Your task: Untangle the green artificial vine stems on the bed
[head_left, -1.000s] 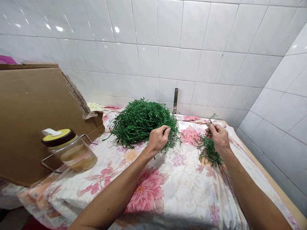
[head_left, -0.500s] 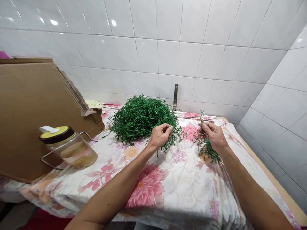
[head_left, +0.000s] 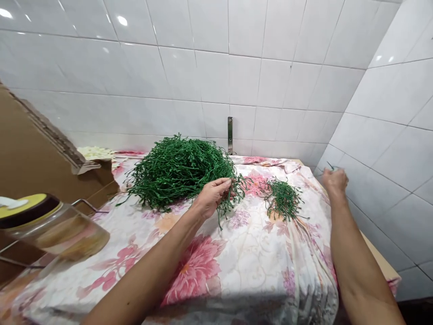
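Note:
A big heap of green plastic sprigs lies on the floral cloth toward the back. My left hand rests at the heap's right edge, fingers pinched on a few strands. A small pile of green sprigs lies to its right on the cloth. My right hand is out past the cloth's right edge near the tiled wall, fingers closed round a small green bit that barely shows.
A clear jar with a yellow lid stands in a wire holder at the left. Behind it leans a torn cardboard sheet. White tiled walls close the back and right. A metal bracket sits on the back wall.
My right hand has left the small pile and moved right, beyond the table edge. The small pile now lies free on the cloth. The view has swung to the right.

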`<state>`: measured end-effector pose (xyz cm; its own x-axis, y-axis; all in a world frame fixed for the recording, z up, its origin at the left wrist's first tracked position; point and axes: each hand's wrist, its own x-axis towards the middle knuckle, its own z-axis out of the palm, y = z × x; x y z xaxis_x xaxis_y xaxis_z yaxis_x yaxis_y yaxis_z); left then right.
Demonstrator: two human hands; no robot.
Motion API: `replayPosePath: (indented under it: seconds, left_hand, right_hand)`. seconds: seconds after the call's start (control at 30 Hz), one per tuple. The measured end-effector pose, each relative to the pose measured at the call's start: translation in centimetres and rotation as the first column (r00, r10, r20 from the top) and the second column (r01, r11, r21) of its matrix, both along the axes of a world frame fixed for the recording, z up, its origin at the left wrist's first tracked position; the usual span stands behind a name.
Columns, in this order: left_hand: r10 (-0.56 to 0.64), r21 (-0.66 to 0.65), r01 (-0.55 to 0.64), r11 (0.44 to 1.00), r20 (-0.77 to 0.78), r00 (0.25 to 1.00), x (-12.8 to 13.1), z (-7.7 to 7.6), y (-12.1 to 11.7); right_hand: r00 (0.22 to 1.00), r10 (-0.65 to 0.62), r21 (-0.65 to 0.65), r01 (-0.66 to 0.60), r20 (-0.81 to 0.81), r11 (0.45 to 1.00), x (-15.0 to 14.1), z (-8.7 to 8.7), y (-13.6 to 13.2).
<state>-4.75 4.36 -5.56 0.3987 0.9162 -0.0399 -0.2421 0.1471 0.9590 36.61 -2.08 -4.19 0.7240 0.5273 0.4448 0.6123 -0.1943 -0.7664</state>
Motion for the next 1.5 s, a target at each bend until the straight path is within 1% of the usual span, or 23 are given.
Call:
replayPosePath:
  seconds: [0.03,0.1,0.17,0.27,0.33,0.37,0.4,0.43,0.47,0.53,0.6,0.67,0.73,0.8,0.83,0.9,0.97,1.07,1.17,1.23,1.37,1.43,1.5]
  left_hand:
    - [-0.018,-0.013,0.017,1.000,-0.001,1.000,0.3,-0.2,-0.3]
    - [-0.059,-0.009,0.060,0.998,0.007,0.998,0.9,-0.6,-0.8]
    - [-0.079,-0.034,0.080,0.996,0.025,0.997,1.5,-1.0,-1.2]
    - [-0.092,-0.066,0.096,0.993,0.058,0.994,2.0,-1.5,-1.5]
    - [-0.087,-0.083,0.093,0.992,0.070,0.994,2.1,-1.9,-1.4]
    - [-0.087,-0.084,0.093,0.992,0.077,0.993,2.1,-2.1,-1.4]
    - [-0.092,-0.077,0.098,0.992,0.084,0.992,2.1,-2.3,-1.4]
    - [-0.102,-0.061,0.107,0.992,0.089,0.991,2.2,-2.5,-1.4]
    - [-0.114,-0.031,0.117,0.993,0.086,0.990,2.2,-2.7,-1.4]
    - [-0.154,0.062,0.151,0.987,0.042,0.987,2.4,-3.1,-1.7]
    - [-0.191,0.178,0.200,0.964,-0.068,0.979,2.5,-3.3,-2.1]
    - [-0.181,0.307,0.243,0.920,-0.217,0.959,2.7,-3.4,-2.7]
    - [-0.120,0.428,0.269,0.862,-0.344,0.931,2.7,-3.3,-3.3]
    - [-0.073,0.497,0.285,0.820,-0.403,0.912,2.7,-3.3,-3.7]
    - [-0.070,0.498,0.289,0.817,-0.413,0.908,2.7,-3.3,-3.7]
    - [-0.072,0.452,0.263,0.852,-0.396,0.915,2.8,-3.4,-3.5]
    - [-0.054,0.380,0.197,0.904,-0.356,0.933,2.9,-3.6,-3.0]
    - [-0.008,0.265,0.081,0.961,-0.265,0.964,2.9,-3.5,-2.1]
    - [0.012,0.176,0.012,0.984,-0.133,0.991,2.5,-3.0,-1.6]
    - [-0.010,0.177,0.022,0.984,-0.072,0.997,2.2,-2.4,-1.5]
    - [-0.008,0.175,0.017,0.984,-0.054,0.998,1.8,-1.6,-1.5]
    - [0.001,0.127,0.000,0.992,-0.013,1.000,1.7,-1.5,-1.3]
    - [-0.001,0.089,-0.003,0.996,0.041,0.999,1.7,-1.7,-1.1]
  right_hand:
    - [0.996,-0.089,-0.014,0.088,-0.008,0.996,0.5,-0.1,-0.4]
    - [0.985,-0.172,-0.040,0.172,-0.006,0.984,0.5,-0.1,-0.6]
    - [0.991,-0.134,-0.044,0.135,0.031,0.990,-0.7,0.1,0.1]
    - [0.990,0.108,-0.036,-0.106,0.085,0.994,-4.9,0.2,1.5]
    - [0.948,0.307,-0.046,-0.304,0.087,0.951,-8.7,0.0,1.9]
    - [0.897,0.434,-0.059,-0.431,0.077,0.900,-10.6,-0.1,1.8]
    - [0.813,0.581,-0.053,-0.579,0.035,0.814,-12.5,-0.2,1.5]
    - [0.726,0.687,-0.059,-0.687,-0.019,0.725,-14.2,-0.4,1.2]
    - [0.669,0.741,-0.061,-0.743,-0.064,0.666,-15.7,-0.5,0.9]
    - [0.576,0.801,-0.094,-0.817,-0.163,0.568,-17.7,-0.7,0.4]
    - [0.507,0.821,-0.105,-0.861,-0.262,0.498,-18.8,-0.9,0.1]
    - [0.434,0.831,-0.082,-0.897,-0.350,0.434,-19.2,-1.2,0.2]
    - [0.370,0.829,-0.031,-0.918,-0.419,0.395,-19.1,-1.6,0.5]
    - [0.336,0.817,0.030,-0.918,-0.469,0.395,-18.8,-2.0,0.8]
    - [0.331,0.808,0.062,-0.910,-0.488,0.410,-18.6,-2.1,1.0]
    - [0.307,0.793,0.138,-0.889,-0.526,0.437,-18.3,-2.2,1.2]
    - [0.249,0.789,0.235,-0.866,-0.562,0.441,-18.1,-2.3,1.3]
    - [0.137,0.796,0.334,-0.856,-0.589,0.394,-18.3,-2.3,1.1]
    - [0.083,0.798,0.336,-0.877,-0.597,0.343,-19.0,-2.6,0.9]
    - [0.099,0.781,0.308,-0.882,-0.616,0.355,-19.5,-2.8,0.9]
    - [0.192,0.722,0.199,-0.886,-0.665,0.419,-20.5,-3.2,0.7]
    - [0.216,0.729,0.168,-0.894,-0.650,0.415,-21.0,-3.3,0.4]
    - [0.228,0.766,0.145,-0.911,-0.601,0.385,-21.3,-3.4,0.3]
